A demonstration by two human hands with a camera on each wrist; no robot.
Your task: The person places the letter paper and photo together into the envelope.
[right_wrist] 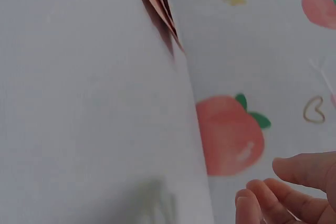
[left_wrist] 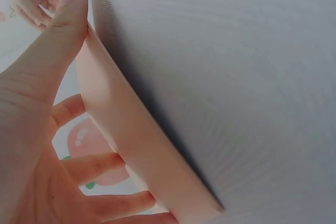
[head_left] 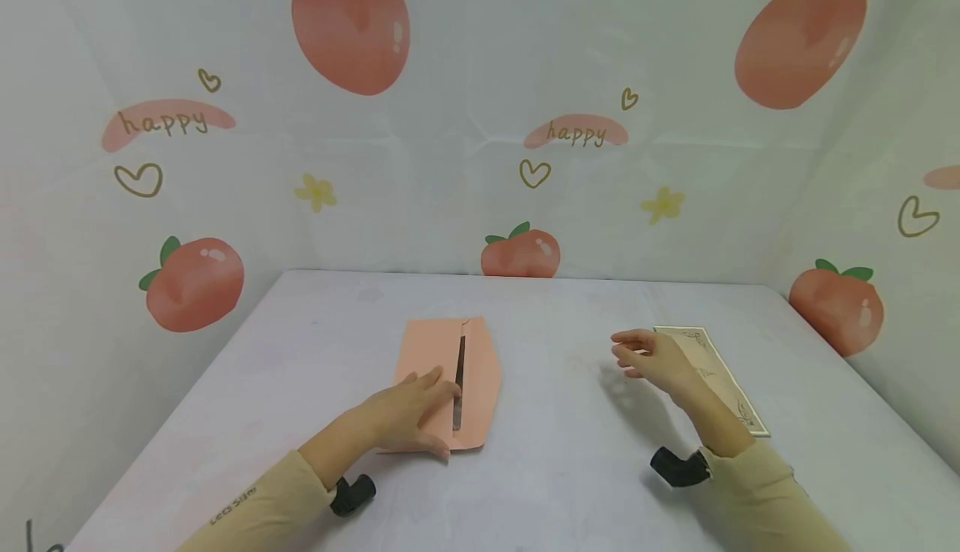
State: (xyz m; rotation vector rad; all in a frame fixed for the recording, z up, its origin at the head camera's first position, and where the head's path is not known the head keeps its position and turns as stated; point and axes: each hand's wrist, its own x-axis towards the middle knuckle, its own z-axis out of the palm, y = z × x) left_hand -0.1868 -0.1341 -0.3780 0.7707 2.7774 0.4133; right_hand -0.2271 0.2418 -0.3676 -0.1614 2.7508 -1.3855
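A pink envelope (head_left: 431,339) lies on the table with its pointed flap (head_left: 483,385) folded out to the right, and a long dark gap shows along its mouth. My left hand (head_left: 412,410) rests on its near half, fingers spread over the front and thumb at the near edge. In the left wrist view, the fingertips touch the envelope (left_wrist: 128,124) and the thumb lies along its edge. Raised above the table, my right hand (head_left: 660,360) has loosely bent fingers and holds nothing. Partly behind that hand and forearm lies a cream card (head_left: 720,368) with an ornamental border.
The white table (head_left: 555,485) ends at a white cloth backdrop (head_left: 450,160) printed with red fruit, hearts and yellow flowers. A black wrist mount (head_left: 352,495) sits at the left sleeve, another black mount (head_left: 678,467) at the right.
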